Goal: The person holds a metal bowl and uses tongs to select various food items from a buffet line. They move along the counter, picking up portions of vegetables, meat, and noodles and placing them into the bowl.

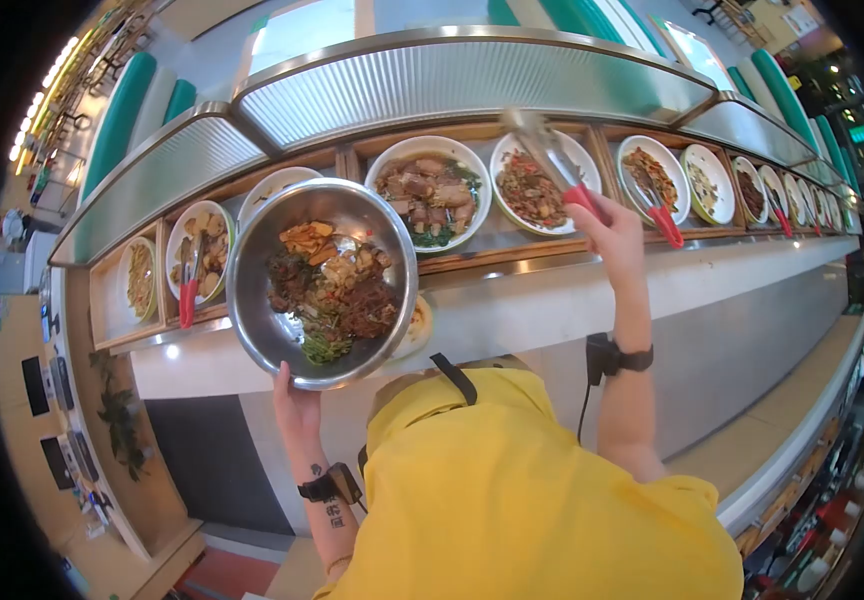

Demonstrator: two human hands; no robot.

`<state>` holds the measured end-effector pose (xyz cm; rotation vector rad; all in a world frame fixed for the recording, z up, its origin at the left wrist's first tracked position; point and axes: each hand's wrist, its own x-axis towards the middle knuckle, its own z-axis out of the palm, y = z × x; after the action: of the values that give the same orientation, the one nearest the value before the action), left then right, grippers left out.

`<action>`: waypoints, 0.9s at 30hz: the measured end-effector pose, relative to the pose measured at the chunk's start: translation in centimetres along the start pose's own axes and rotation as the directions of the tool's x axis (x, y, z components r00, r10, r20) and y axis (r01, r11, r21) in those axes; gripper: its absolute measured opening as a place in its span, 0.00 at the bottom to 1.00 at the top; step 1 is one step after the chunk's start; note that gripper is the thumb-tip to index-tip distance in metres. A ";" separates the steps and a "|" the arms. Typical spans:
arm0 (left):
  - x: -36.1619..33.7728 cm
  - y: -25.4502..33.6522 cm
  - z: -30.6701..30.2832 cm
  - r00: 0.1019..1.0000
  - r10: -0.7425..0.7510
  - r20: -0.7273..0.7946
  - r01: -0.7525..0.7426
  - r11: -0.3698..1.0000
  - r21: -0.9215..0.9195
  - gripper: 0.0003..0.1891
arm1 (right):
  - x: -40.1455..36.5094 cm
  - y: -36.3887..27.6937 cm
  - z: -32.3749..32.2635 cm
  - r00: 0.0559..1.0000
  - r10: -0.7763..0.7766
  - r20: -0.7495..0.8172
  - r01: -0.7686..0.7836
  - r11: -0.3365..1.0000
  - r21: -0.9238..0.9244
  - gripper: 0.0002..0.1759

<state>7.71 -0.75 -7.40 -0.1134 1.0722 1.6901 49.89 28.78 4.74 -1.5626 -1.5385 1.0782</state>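
At eight o'clock, the left hand (299,402) holds a round silver metal bowl (251,275) at nine, thumb at its rim, other fingers hidden. At two, the right hand (612,225) grips red-handled metal tongs (549,153) over a round white dish (579,155). A long white counter (522,312) crosses below; green seating (118,150) stands at ten.

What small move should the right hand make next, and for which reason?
Perhaps lower the red-handled tongs toward the white dish beneath: the right hand holds them over it, while the left hand supports a steel bowl with bare metal showing inside.
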 end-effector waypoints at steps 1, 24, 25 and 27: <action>0.0 0.0 0.0 1.000 0.004 -0.012 -0.004 1.000 0.004 0.27 | -1.1 0.7 -0.9 0.998 -0.016 -0.059 0.021 0.995 0.095 0.23; 0.6 0.8 -0.1 0.995 0.020 -0.096 -0.004 0.986 0.168 0.21 | -12.9 2.8 -9.4 0.924 0.256 -0.285 -0.202 0.957 0.206 0.26; 0.1 0.7 0.4 0.995 0.023 -0.096 -0.007 0.986 0.169 0.21 | -12.6 3.0 -9.8 0.925 0.259 -0.278 -0.204 0.955 0.214 0.26; -0.7 0.2 1.4 0.994 0.035 -0.102 -0.017 0.984 0.177 0.20 | -11.9 3.6 -10.7 0.925 0.268 -0.271 -0.208 0.950 0.231 0.25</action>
<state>8.40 -0.28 -6.11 -0.0755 1.3017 1.6193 61.58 17.53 7.10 -1.7129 -1.0248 1.0329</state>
